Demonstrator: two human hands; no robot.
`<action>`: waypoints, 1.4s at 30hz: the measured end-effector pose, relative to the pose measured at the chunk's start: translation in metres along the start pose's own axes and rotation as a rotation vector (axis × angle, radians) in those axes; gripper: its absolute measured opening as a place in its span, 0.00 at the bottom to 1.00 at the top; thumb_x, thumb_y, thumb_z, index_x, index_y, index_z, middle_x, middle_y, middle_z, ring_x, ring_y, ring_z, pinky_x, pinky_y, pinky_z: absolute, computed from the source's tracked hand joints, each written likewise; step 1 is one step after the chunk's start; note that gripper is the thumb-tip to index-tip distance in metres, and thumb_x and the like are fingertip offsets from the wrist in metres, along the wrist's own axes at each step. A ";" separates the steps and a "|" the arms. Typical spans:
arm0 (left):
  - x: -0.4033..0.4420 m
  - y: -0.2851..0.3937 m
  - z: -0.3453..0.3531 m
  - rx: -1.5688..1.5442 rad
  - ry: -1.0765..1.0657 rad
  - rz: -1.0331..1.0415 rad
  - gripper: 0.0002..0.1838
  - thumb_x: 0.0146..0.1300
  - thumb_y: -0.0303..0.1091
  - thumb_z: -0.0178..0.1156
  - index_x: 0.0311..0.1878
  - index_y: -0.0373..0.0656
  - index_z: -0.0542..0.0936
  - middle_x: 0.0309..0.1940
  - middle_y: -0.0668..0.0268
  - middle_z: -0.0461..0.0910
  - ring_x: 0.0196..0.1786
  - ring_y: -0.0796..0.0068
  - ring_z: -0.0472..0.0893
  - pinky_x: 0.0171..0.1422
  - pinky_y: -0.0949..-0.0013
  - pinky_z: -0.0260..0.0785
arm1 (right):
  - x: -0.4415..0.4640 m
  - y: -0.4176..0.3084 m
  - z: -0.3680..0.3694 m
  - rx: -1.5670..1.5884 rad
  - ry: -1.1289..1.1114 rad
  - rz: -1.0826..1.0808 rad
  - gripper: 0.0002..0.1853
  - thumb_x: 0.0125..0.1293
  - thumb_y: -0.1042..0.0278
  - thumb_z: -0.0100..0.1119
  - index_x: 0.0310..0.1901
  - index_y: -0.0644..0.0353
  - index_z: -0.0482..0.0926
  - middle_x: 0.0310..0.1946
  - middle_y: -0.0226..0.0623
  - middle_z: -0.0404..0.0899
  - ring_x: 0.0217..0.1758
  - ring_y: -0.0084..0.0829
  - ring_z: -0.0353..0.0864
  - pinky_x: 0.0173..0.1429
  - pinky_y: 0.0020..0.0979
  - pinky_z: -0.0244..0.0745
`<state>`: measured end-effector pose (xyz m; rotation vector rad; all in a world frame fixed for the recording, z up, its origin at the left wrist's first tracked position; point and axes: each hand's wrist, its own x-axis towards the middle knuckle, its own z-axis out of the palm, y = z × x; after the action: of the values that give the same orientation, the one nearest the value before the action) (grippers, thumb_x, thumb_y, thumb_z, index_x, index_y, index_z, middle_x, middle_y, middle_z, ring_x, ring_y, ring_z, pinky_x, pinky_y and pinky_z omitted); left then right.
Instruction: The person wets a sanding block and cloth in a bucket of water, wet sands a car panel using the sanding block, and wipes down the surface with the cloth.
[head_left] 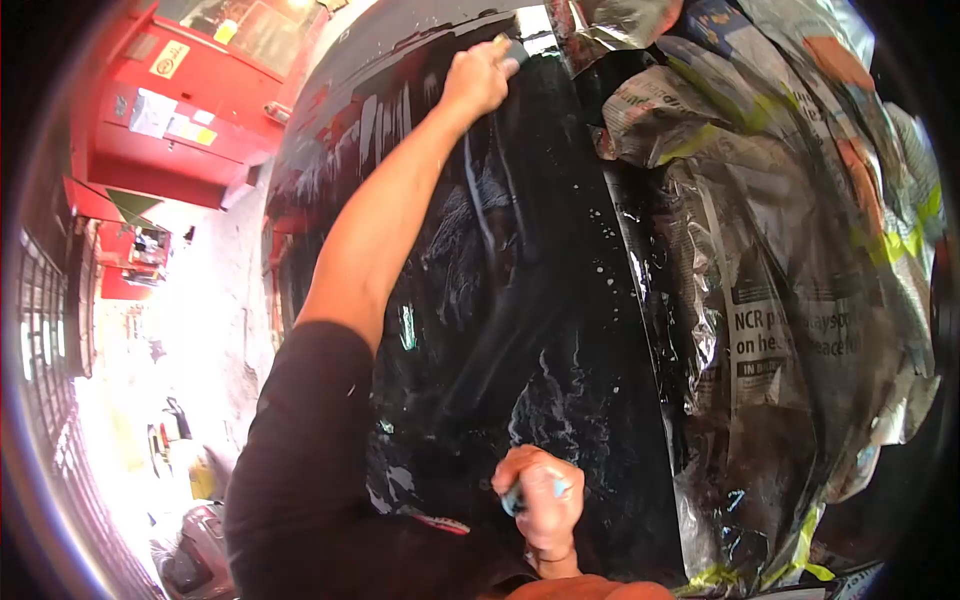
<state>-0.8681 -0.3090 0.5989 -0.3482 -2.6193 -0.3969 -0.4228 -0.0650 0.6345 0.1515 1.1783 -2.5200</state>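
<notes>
My left hand (478,80) is at the upper middle, fingers closed round a small dark pad (516,54) pressed on a wet, glossy black panel (560,290). Part of the pad is hidden by the fingers. White streaks and milky smears run over the panel, with small drops near its right side. Low in the middle, my right hand (545,500) is closed round a light blue object (514,499), mostly hidden in the fist and slightly blurred. Newspaper and clear plastic sheeting (780,270) cover the surface right of the panel.
Yellow-green tape (900,242) holds the sheeting at the far right. Red cabinets (180,130) with papers and stickers stand at the upper left. Along the left lie a bright floor strip (215,290), a metal grille (45,340) and a dark bulky object (195,550).
</notes>
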 end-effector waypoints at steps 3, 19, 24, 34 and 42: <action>0.016 0.002 -0.003 0.007 -0.001 -0.018 0.20 0.69 0.43 0.61 0.56 0.38 0.82 0.51 0.48 0.84 0.55 0.43 0.83 0.61 0.51 0.75 | 0.001 0.001 -0.007 0.667 0.133 0.024 0.24 0.81 0.58 0.47 0.31 0.68 0.80 0.25 0.43 0.78 0.24 0.30 0.72 0.29 0.32 0.67; -0.010 0.054 -0.004 0.026 -0.018 0.118 0.17 0.64 0.37 0.63 0.54 0.41 0.84 0.47 0.46 0.85 0.48 0.42 0.84 0.56 0.48 0.76 | 0.004 0.005 -0.005 0.570 0.197 -0.034 0.25 0.80 0.47 0.47 0.31 0.59 0.77 0.23 0.33 0.74 0.24 0.27 0.71 0.26 0.31 0.65; -0.067 0.104 -0.021 -0.191 0.036 0.354 0.16 0.64 0.30 0.63 0.55 0.39 0.83 0.55 0.47 0.83 0.52 0.40 0.82 0.60 0.50 0.76 | 0.016 0.007 -0.001 0.509 0.223 0.001 0.24 0.80 0.48 0.47 0.31 0.59 0.77 0.23 0.33 0.74 0.24 0.27 0.71 0.26 0.31 0.65; -0.074 0.108 -0.020 -0.175 -0.046 0.292 0.18 0.64 0.28 0.64 0.58 0.42 0.83 0.61 0.56 0.81 0.61 0.51 0.79 0.70 0.54 0.68 | 0.016 0.009 -0.005 0.503 0.219 -0.004 0.23 0.78 0.47 0.51 0.33 0.60 0.78 0.24 0.34 0.74 0.25 0.29 0.72 0.28 0.32 0.66; -0.073 0.106 -0.017 -0.051 -0.025 0.267 0.19 0.67 0.32 0.63 0.61 0.43 0.82 0.64 0.56 0.79 0.62 0.50 0.77 0.70 0.55 0.67 | 0.010 0.002 -0.009 0.516 0.186 -0.039 0.22 0.78 0.50 0.51 0.33 0.61 0.78 0.25 0.35 0.74 0.25 0.29 0.72 0.28 0.31 0.67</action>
<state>-0.7661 -0.2295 0.6010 -0.7138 -2.5442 -0.3705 -0.4316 -0.0618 0.6252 0.5029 0.5640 -2.8400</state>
